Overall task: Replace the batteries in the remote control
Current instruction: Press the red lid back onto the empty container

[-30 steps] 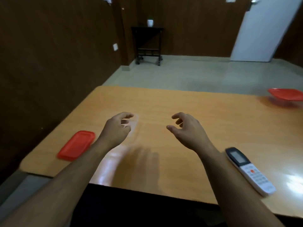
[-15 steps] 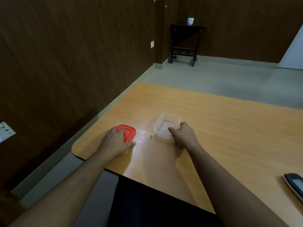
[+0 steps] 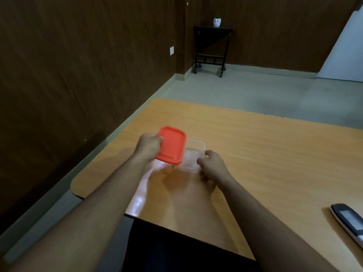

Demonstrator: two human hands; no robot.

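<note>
In the head view, you are working at the near left corner of the bench (image 3: 255, 146), with the clear container (image 3: 193, 154) as your landmark. Your left hand (image 3: 148, 147) is gripping the red lid (image 3: 171, 145) by its left edge, fingers curled round it, and holding it tilted just above and to the left of the container, partly overlapping its rim. Your right hand (image 3: 213, 165) is curling against the container's near right corner, steadying it on the bench. The remote control (image 3: 347, 219) is lying well to the right of the container, at the frame's edge, untouched. Whether anything is inside the container is too faint to tell. You seem to be closing or opening this box, a side step; the remote's battery cover is still waiting. Next you will need to settle the lid, then reach right for the remote.
</note>
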